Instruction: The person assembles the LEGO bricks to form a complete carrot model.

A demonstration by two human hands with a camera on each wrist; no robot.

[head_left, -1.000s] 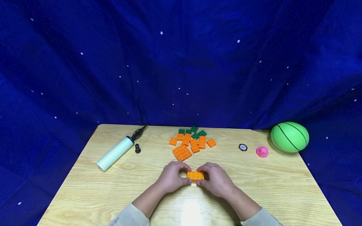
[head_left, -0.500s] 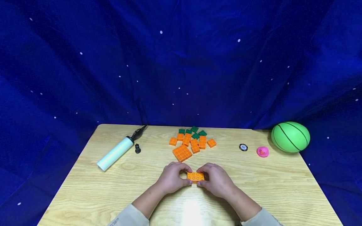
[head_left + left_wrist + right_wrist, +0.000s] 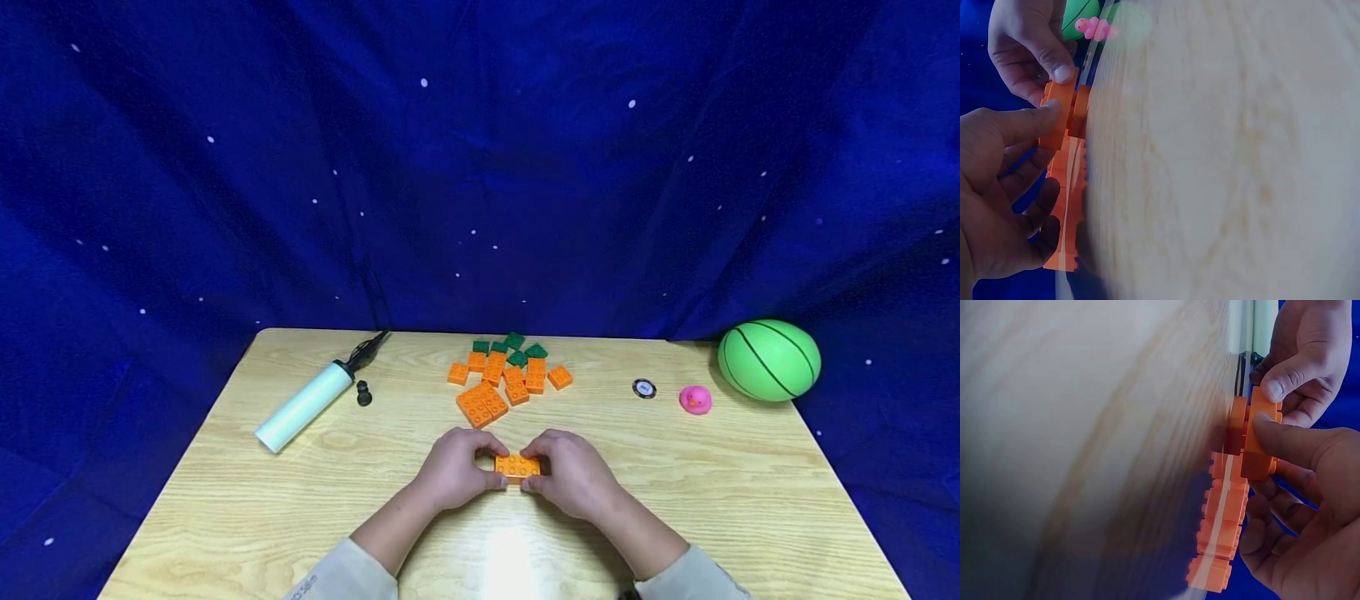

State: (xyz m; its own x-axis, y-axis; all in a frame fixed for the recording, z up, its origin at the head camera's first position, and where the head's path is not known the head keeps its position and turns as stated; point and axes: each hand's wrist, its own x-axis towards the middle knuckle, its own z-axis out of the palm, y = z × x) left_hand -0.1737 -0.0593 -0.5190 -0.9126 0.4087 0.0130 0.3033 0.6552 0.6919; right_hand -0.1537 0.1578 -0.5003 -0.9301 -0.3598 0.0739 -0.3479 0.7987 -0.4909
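An orange toy building brick (image 3: 517, 465) with studs on top is held between both hands near the front middle of the table. My left hand (image 3: 456, 472) pinches its left end with thumb and fingers. The right hand (image 3: 574, 477) pinches the other end in the same way. From the wrist views, the held brick (image 3: 1058, 119) sits over another orange brick (image 3: 1236, 425) on the table, with a narrow gap and studs showing between them. Whether the two are pressed together at any point, I cannot tell.
Behind the hands lie several loose orange bricks (image 3: 482, 406) and green bricks (image 3: 517, 358). A pale hand pump (image 3: 306, 406) and a black pawn-like piece (image 3: 363, 393) are at left. To the right are a poker chip (image 3: 644, 388), a pink rubber duck (image 3: 696, 400) and a green ball (image 3: 769, 361).
Both hands keep their grip on the orange brick, which shifts and tilts only very slightly. The whole scene moves a little with the head camera.
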